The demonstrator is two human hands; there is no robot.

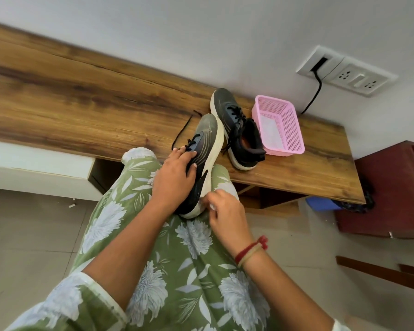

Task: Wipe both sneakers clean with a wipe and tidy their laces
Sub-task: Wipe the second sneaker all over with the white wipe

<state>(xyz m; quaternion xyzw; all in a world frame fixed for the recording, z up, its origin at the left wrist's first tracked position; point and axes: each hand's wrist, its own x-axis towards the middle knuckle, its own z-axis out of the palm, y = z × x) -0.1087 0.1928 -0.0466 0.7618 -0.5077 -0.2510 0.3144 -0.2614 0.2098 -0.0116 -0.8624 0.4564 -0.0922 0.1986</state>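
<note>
My left hand point(175, 175) lay over the upper of the near sneaker point(204, 158), fingers curled round the lace area, thumb side toward me, clamped on it. That sneaker was dark grey w/ a white sole, tipped on its side, sole facing right. Its heel sat on my lap btwn the knees of my green floral trousers point(153, 235), and its toe pointed away over the bench point(81, 103) edge. One black lace point(183, 131) trailed loose from it onto the wood.

My right hand point(227, 211) was at the heel end of the sole, fingertips pinched together on a white wipe point(212, 207). Only a small bit of the wipe showed, pressed to the sole rim. A red thread band point(251, 249) sat on that wrist.

The 2nd sneaker point(237, 130) stood upright on the bench, just beyond the first, toe away from me, laces in. Its heel side touched a pink mesh basket point(294, 130) to its right. Sthg pale lay in the basket's bottom, couldn't tell what.

On the wall above was a white socket plate point(347, 72), w/ a black cable point(317, 91) running down behind the bench. A maroon cabinet point(392, 187) stood at the far right.
</note>
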